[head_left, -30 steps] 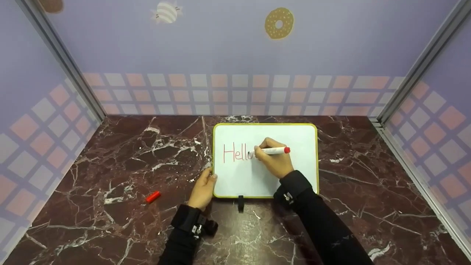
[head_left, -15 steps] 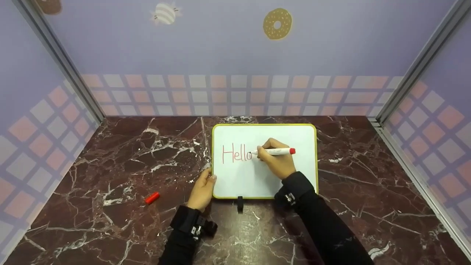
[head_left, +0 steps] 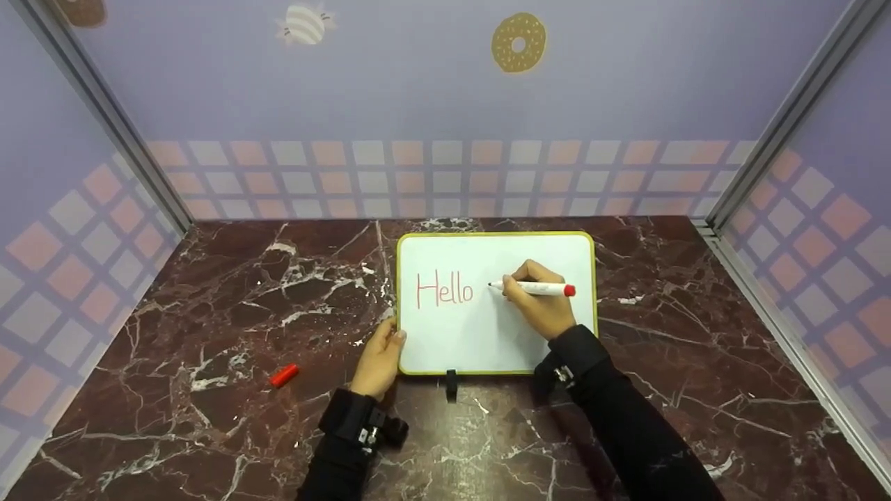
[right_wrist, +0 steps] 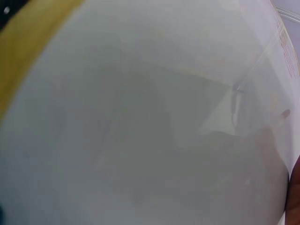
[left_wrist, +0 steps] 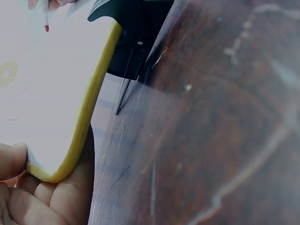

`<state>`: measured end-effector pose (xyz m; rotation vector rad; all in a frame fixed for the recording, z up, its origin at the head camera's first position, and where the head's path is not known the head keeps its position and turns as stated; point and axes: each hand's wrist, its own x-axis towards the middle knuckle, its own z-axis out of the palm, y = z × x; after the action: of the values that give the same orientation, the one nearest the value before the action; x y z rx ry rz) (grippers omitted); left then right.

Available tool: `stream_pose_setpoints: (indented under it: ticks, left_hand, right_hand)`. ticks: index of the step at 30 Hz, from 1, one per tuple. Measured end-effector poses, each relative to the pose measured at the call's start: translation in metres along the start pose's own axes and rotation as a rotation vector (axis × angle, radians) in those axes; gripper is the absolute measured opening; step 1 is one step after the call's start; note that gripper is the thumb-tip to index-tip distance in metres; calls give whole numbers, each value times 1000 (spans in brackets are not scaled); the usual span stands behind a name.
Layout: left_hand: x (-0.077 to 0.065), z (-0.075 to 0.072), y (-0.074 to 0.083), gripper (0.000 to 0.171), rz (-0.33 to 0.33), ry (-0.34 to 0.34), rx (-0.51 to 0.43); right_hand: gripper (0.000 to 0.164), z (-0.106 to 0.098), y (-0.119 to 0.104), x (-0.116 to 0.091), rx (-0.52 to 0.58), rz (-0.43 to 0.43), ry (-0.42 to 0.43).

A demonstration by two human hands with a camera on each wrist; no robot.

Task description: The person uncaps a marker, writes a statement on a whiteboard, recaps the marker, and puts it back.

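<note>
Item 1, whiteboard (head_left: 445, 344): yellow-framed, slightly right of the middle of the worktop (head_left: 160, 417), near the back wall (head_left: 404, 90); on its left half I read "Hello" (head_left: 444, 289) in thin red strokes.
Item 2, marker (head_left: 548, 289): white barrel, red end pointing right, dark tip just right of the word; I cannot tell whether the tip touches the whiteboard.
Item 3, right grip (head_left: 544, 311): a person's bare hand, thumb and fingers pinching the marker over the whiteboard.
Item 4, left grip (head_left: 376, 360): bare hand grasping the whiteboard at its left edge near the lower corner; my left wrist view shows the thumb on the face, fingers behind.
Item 5, black support (head_left: 451, 385): at the lower edge of the whiteboard.
Item 6, red cap (head_left: 284, 376): lying on the worktop, left of the left grip, well apart from the whiteboard.
</note>
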<state>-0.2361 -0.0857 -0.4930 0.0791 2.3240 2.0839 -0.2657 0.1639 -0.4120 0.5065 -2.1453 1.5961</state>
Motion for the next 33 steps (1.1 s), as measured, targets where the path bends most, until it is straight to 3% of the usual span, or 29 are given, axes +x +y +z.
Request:
stream_pose_setpoints:
  ticks: [7, 14, 25, 33]
  left_hand:
    - [0, -1, 2, 38, -19, -14, -16]
    - [-1, -3, 0, 39, 23, -37, -13]
    - [0, -1, -1, 38, 5, -23, -9]
    - [0, -1, -1, 38, 1, -25, -5]
  right_hand:
    - [16, 2, 0, 2, -21, -33, 5]
    - [15, 6, 0, 4, -14, -84, -7]
    - [14, 6, 0, 4, -17, -60, -16]
    - [16, 7, -2, 2, -81, -76, -8]
